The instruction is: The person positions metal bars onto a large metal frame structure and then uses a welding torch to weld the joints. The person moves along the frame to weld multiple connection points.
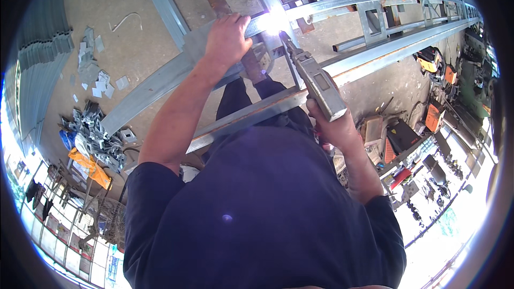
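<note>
Over the long steel frame (369, 8) that runs from the middle of the view up toward the right, I have both hands at work. My left hand (227, 37) lies on the upper rail of that frame, fingers curled together over its edge and pressing on the metal just left of a white-hot welding glare (274, 21). My right hand (332, 126) sits lower and to the right, fingers clamped around the grey handle of a welding electrode holder (316, 83); the holder slants up and left, and its tip meets the glare at the joint, close beside my left knuckles. The frame itself is built of pale galvanised channels, with short cross pieces between two long rails, and it lies across a concrete floor (139, 37). My dark shirt fills the lower middle of the view. Off to the left, well apart from my hands, small cut metal plates (101, 83) lie scattered, and below them sits a heap of brackets (99, 134) with an orange cloth (88, 163). To the right, orange machines (435, 115) stand near the frame's end.
</note>
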